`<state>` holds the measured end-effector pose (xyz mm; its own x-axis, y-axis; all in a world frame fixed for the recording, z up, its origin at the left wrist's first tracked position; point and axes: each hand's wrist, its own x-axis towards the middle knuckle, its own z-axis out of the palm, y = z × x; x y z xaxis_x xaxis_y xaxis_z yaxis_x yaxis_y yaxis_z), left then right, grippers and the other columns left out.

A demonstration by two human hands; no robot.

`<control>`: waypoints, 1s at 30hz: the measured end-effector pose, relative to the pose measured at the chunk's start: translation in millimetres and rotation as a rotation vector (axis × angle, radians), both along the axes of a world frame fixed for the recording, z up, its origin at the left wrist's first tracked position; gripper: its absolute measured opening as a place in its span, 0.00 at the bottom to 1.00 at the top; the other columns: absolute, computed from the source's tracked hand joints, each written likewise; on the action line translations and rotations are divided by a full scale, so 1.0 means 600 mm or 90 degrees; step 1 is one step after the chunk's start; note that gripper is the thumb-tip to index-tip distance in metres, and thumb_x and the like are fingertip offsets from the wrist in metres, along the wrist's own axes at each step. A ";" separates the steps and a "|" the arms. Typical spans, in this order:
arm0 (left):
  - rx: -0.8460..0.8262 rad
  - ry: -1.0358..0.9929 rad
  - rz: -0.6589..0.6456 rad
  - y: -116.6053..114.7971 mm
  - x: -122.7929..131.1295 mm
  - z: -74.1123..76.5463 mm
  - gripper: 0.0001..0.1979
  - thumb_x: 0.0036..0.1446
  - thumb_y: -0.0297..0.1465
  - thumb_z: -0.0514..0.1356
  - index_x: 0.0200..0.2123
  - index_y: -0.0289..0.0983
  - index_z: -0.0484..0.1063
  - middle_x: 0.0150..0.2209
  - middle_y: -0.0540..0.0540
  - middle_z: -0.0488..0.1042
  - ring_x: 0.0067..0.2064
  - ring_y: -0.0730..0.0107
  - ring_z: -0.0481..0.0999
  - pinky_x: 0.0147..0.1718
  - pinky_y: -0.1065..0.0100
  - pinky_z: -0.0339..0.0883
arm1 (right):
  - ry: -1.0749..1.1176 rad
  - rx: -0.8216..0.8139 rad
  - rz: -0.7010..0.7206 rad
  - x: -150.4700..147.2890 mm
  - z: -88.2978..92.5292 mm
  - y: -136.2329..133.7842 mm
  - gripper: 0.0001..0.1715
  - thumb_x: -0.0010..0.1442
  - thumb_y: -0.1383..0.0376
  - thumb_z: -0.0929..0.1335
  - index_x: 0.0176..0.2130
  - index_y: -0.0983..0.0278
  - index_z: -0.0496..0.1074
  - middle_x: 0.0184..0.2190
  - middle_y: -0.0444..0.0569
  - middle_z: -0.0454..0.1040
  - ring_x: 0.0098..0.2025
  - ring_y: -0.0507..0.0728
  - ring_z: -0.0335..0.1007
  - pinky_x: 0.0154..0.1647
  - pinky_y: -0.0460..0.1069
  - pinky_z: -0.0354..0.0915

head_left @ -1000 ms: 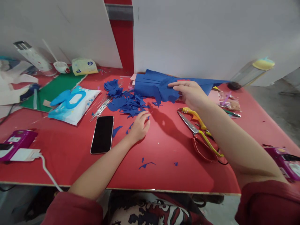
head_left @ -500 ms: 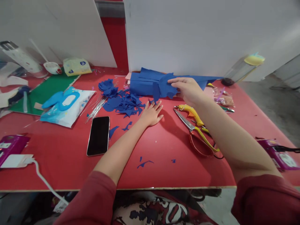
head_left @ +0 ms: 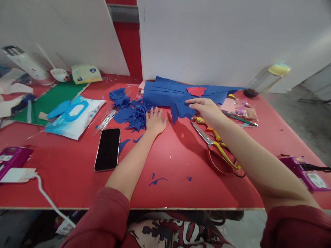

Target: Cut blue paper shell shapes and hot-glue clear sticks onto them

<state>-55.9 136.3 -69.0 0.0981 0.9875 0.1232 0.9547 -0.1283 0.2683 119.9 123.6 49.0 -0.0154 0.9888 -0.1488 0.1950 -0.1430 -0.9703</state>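
My left hand point(head_left: 156, 123) lies flat on the red table with its fingers spread, touching the right edge of a pile of blue paper scraps point(head_left: 136, 116). My right hand point(head_left: 207, 109) is raised above the table and pinches a cut blue paper piece point(head_left: 182, 106) between thumb and fingers. Behind that piece lie larger blue sheets point(head_left: 157, 93), with a small red paper piece point(head_left: 196, 91) on top. Yellow-handled scissors point(head_left: 210, 141) rest open below my right forearm, beside a yellow tool point(head_left: 200, 120) partly hidden by the arm.
A black-screened phone point(head_left: 107, 150) lies left of my left forearm, near thin wires point(head_left: 107, 120). Farther left are a wet-wipes pack point(head_left: 74, 117) and a green sheet point(head_left: 51, 103). Two purple devices flank the table, one with a white cable point(head_left: 43, 193). A clear bottle point(head_left: 266, 79) stands back right.
My left hand has slid left against the scrap pile. My right hand has lowered the blue piece toward me, and the red paper piece on the sheets has come into view.
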 end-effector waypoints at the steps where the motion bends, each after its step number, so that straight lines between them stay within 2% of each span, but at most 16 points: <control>1: 0.008 0.008 0.016 -0.002 -0.004 0.000 0.28 0.61 0.40 0.47 0.61 0.32 0.55 0.65 0.36 0.50 0.66 0.48 0.45 0.60 0.45 0.42 | 0.006 0.005 0.013 -0.002 -0.002 -0.001 0.11 0.46 0.72 0.68 0.33 0.65 0.75 0.23 0.43 0.71 0.23 0.48 0.63 0.23 0.44 0.62; 3: 0.054 0.028 0.008 -0.008 -0.008 0.000 0.25 0.61 0.35 0.46 0.59 0.31 0.58 0.63 0.36 0.55 0.65 0.51 0.48 0.60 0.46 0.43 | 0.037 0.027 0.043 -0.005 -0.004 0.001 0.12 0.46 0.70 0.68 0.35 0.65 0.75 0.23 0.43 0.70 0.24 0.48 0.64 0.24 0.44 0.62; 5: 0.129 0.049 -0.041 -0.017 -0.009 0.001 0.21 0.61 0.30 0.45 0.54 0.29 0.64 0.58 0.34 0.64 0.62 0.51 0.55 0.59 0.46 0.44 | 0.090 0.050 0.070 -0.008 -0.005 0.008 0.13 0.46 0.69 0.68 0.35 0.65 0.75 0.23 0.42 0.69 0.24 0.48 0.63 0.24 0.44 0.61; 7: 0.182 0.065 -0.090 -0.028 -0.008 0.003 0.18 0.60 0.27 0.46 0.48 0.28 0.69 0.49 0.32 0.71 0.55 0.50 0.64 0.54 0.47 0.50 | 0.137 0.066 0.080 -0.013 -0.005 0.019 0.13 0.46 0.68 0.67 0.35 0.64 0.75 0.23 0.42 0.69 0.24 0.48 0.62 0.23 0.44 0.61; 9: 0.192 0.076 -0.135 -0.040 -0.005 0.007 0.15 0.58 0.26 0.48 0.42 0.28 0.71 0.41 0.32 0.74 0.47 0.50 0.69 0.46 0.51 0.57 | 0.154 0.075 0.067 -0.021 -0.008 0.035 0.12 0.46 0.68 0.66 0.34 0.64 0.75 0.25 0.42 0.68 0.24 0.48 0.61 0.21 0.44 0.59; 13: 0.195 0.089 -0.245 -0.054 0.001 0.013 0.10 0.56 0.26 0.51 0.35 0.32 0.71 0.34 0.38 0.74 0.40 0.57 0.71 0.37 0.59 0.59 | 0.114 0.043 0.048 -0.042 -0.024 0.067 0.10 0.46 0.69 0.66 0.32 0.65 0.75 0.23 0.42 0.67 0.23 0.47 0.60 0.20 0.44 0.58; 17: 0.213 0.095 -0.315 -0.053 0.003 0.012 0.09 0.56 0.25 0.50 0.31 0.32 0.70 0.31 0.40 0.73 0.36 0.60 0.70 0.32 0.62 0.56 | 0.075 0.043 0.134 -0.058 -0.035 0.091 0.11 0.46 0.67 0.68 0.33 0.66 0.75 0.18 0.39 0.62 0.20 0.46 0.56 0.20 0.43 0.56; 19: 0.224 0.097 -0.350 -0.052 0.004 0.009 0.09 0.56 0.25 0.50 0.31 0.32 0.70 0.30 0.41 0.72 0.35 0.61 0.69 0.31 0.63 0.55 | 0.073 0.059 0.148 -0.059 -0.035 0.098 0.12 0.47 0.66 0.68 0.34 0.66 0.76 0.19 0.39 0.63 0.20 0.46 0.55 0.20 0.43 0.56; 22: 0.242 0.097 -0.412 -0.054 0.008 0.005 0.10 0.57 0.24 0.49 0.30 0.33 0.70 0.30 0.42 0.72 0.35 0.63 0.68 0.32 0.63 0.55 | 0.040 0.054 0.102 -0.052 -0.036 0.100 0.12 0.50 0.65 0.66 0.35 0.63 0.75 0.26 0.42 0.69 0.23 0.47 0.59 0.20 0.42 0.58; 24: 0.252 0.096 -0.447 -0.056 0.012 0.003 0.10 0.58 0.25 0.49 0.29 0.34 0.70 0.31 0.42 0.72 0.35 0.63 0.68 0.32 0.64 0.56 | -0.012 0.023 0.073 -0.044 -0.042 0.096 0.09 0.50 0.65 0.66 0.33 0.63 0.74 0.29 0.44 0.71 0.24 0.48 0.61 0.21 0.43 0.59; 27: 0.265 0.094 -0.473 -0.057 0.017 -0.001 0.11 0.58 0.25 0.49 0.29 0.34 0.70 0.30 0.42 0.72 0.35 0.63 0.69 0.32 0.64 0.56 | -0.081 -0.041 0.075 -0.030 -0.060 0.086 0.05 0.49 0.66 0.67 0.28 0.64 0.74 0.24 0.46 0.71 0.24 0.50 0.62 0.24 0.47 0.63; 30: 0.272 0.091 -0.480 -0.057 0.020 -0.003 0.12 0.58 0.25 0.48 0.29 0.33 0.70 0.28 0.42 0.71 0.35 0.63 0.69 0.31 0.64 0.56 | -0.273 -0.019 0.126 -0.018 -0.073 0.081 0.06 0.50 0.68 0.66 0.30 0.64 0.74 0.26 0.48 0.72 0.29 0.54 0.67 0.34 0.53 0.68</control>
